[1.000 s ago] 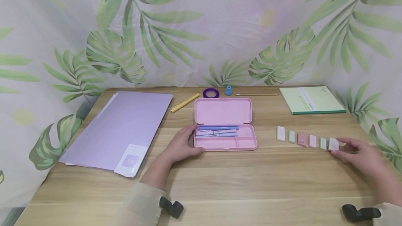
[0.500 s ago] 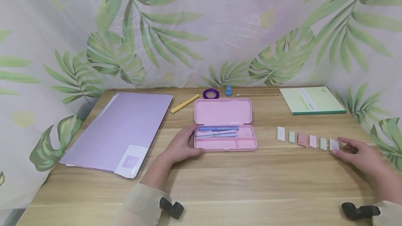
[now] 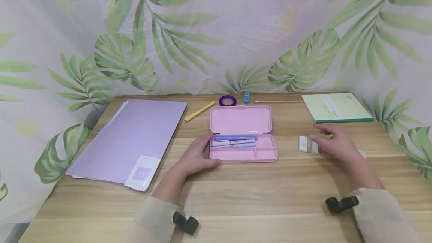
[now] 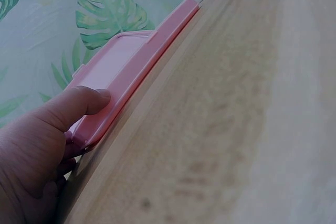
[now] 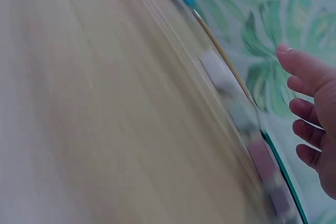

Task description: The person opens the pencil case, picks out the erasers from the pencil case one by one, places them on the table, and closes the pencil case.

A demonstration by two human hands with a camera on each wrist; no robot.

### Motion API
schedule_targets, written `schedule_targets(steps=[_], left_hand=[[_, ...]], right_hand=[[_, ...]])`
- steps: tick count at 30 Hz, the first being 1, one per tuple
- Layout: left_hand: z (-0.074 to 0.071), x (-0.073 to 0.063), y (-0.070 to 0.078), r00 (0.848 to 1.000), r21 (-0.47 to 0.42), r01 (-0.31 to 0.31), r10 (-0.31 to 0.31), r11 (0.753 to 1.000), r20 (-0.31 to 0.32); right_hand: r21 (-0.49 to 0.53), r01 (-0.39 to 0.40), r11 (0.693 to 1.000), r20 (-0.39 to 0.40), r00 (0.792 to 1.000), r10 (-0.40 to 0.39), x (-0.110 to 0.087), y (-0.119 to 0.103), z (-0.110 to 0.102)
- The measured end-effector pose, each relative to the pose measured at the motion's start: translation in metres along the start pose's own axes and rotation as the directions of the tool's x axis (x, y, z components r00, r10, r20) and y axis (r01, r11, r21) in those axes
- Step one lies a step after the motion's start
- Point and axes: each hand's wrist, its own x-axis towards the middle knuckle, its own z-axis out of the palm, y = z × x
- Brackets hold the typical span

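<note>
My left hand [image 3: 195, 156] holds the left end of an open pink pencil case [image 3: 233, 155]. In the left wrist view its thumb [image 4: 86, 103] lies on the case's front wall, and the other fingers go round the end. Several pens [image 3: 234, 143] lie in the case's back compartment. Over a row of small flat blocks that look like erasers is my right hand [image 3: 339, 144], fingers loosely bent and nothing in them. A white block [image 3: 303, 144] and a pale green one [image 3: 315, 147] show left of it. The right wrist view also has a dark pink block [image 5: 261, 158].
A purple folder [image 3: 135, 138] covers the table's left side. Behind the case are a yellow pen [image 3: 200, 111], purple tape roll [image 3: 227, 100], blue bottle-shaped piece [image 3: 246, 98] and pencil [image 3: 276, 102]. A green notebook [image 3: 337, 108] lies at the back right.
My right hand has left the block at the row's right end and moved left over the row, now hiding most of the blocks. The left hand stays on the pencil case.
</note>
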Motion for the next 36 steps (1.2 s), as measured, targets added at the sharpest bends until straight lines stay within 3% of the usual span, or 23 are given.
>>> schedule_targets(steps=[9, 18, 21, 26, 28, 32, 36], left_hand=[[-0.001, -0.001, 0.0, 1.0, -0.014, 0.004, -0.004, 1.0, -0.002], [-0.001, -0.002, 0.002, 1.0, -0.015, 0.025, -0.025, 1.0, 0.005], [-0.002, -0.002, 0.003, 1.0, -0.013, 0.03, -0.03, 0.999, 0.004], [-0.002, 0.0, 0.004, 1.0, -0.045, -0.012, 0.011, 0.999, -0.024], [-0.002, 0.001, 0.004, 0.999, -0.06, -0.028, 0.026, 0.998, -0.033], [-0.002, -0.001, 0.005, 1.0, -0.071, 0.003, -0.005, 0.997, -0.028], [-0.002, -0.002, 0.004, 0.999, -0.075, 0.019, -0.021, 0.997, -0.028]], right_hand=[[0.066, 0.105, 0.992, 0.025, 0.994, -0.107, 0.053, -0.055, 0.04], [0.056, 0.126, 0.99, 0.047, 0.991, -0.128, 0.089, -0.091, 0.056], [0.069, 0.116, 0.991, 0.047, 0.992, -0.12, 0.089, -0.096, 0.057], [0.107, 0.121, 0.987, -0.006, 0.993, -0.121, 0.077, -0.098, 0.054], [0.142, 0.157, 0.977, -0.041, 0.987, -0.153, 0.069, -0.097, 0.052], [0.226, 0.231, 0.946, -0.093, 0.972, -0.215, 0.049, -0.094, 0.051], [0.281, 0.239, 0.929, -0.116, 0.97, -0.214, 0.027, -0.091, 0.052]])
